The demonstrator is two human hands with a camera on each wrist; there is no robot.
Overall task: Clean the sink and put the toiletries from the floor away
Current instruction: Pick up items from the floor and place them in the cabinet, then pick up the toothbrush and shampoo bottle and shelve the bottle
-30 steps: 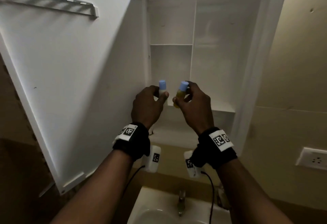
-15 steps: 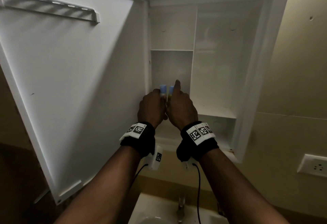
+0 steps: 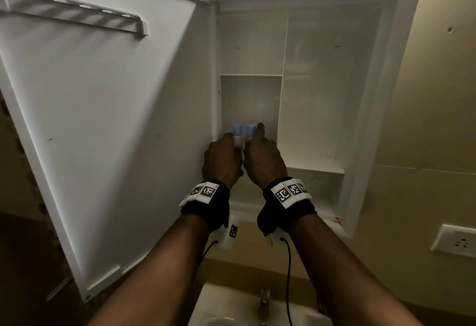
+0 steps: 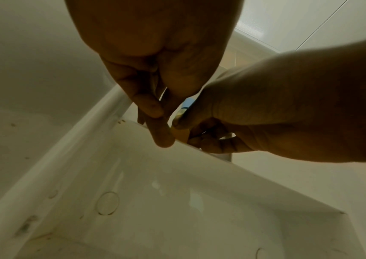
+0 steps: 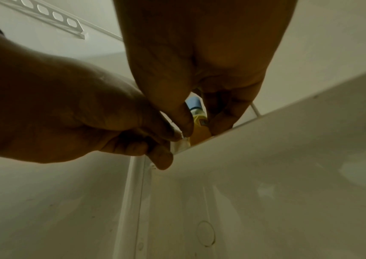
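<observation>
Two small bottles with light-blue caps stand upright side by side in the lower left compartment of the open white wall cabinet (image 3: pixel 311 73). My left hand (image 3: pixel 222 156) grips the whitish bottle (image 3: pixel 237 132). My right hand (image 3: pixel 264 156) grips the yellow bottle (image 3: pixel 249 131), index finger raised beside its cap. In the right wrist view the yellow bottle (image 5: pixel 198 127) shows between thumb and fingers just above the shelf edge (image 5: pixel 266 129). The left wrist view shows only a sliver of a blue cap (image 4: pixel 188 103) behind both hands. Whether the bottles rest on the shelf is hidden.
The cabinet door (image 3: pixel 108 119) stands swung out to the left, with a slotted rail (image 3: pixel 74 12) near its top. Below are the white sink (image 3: pixel 226 307) and its tap (image 3: pixel 264 302). A wall socket (image 3: pixel 456 242) is at the lower right.
Both hands moved up and inward into the cabinet's lower left compartment. The two bottles, earlier apart and tilted, now stand upright and close together.
</observation>
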